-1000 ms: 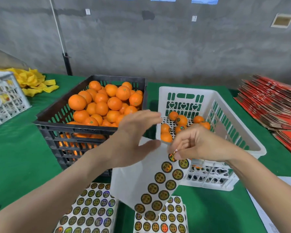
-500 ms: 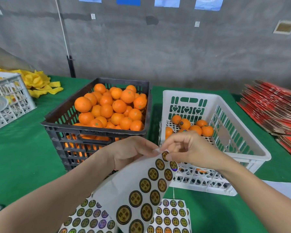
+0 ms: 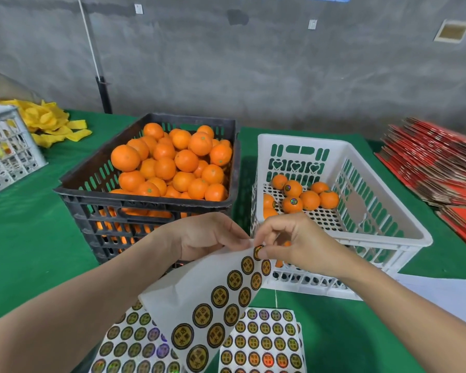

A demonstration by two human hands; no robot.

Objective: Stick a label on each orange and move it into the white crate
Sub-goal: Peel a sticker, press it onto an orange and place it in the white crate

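A black crate (image 3: 148,203) heaped with unlabelled oranges (image 3: 170,162) stands left of a white crate (image 3: 388,219), which holds several oranges (image 3: 293,203), some with round labels. In front of both crates my left hand (image 3: 207,235) holds the top edge of a partly used label sheet (image 3: 213,294). My right hand (image 3: 296,243) pinches a round gold label (image 3: 258,251) at the sheet's top corner.
More label sheets (image 3: 264,343) lie on the green table (image 3: 24,238) near me. A grey basket (image 3: 8,146) and yellow foam nets (image 3: 51,125) sit at the far left. Stacked red cartons (image 3: 436,162) lie at the right, white paper (image 3: 441,294) at the near right.
My left hand came down from above the sheet and took hold of its top edge. My right hand stays at the top corner, pinching a label.
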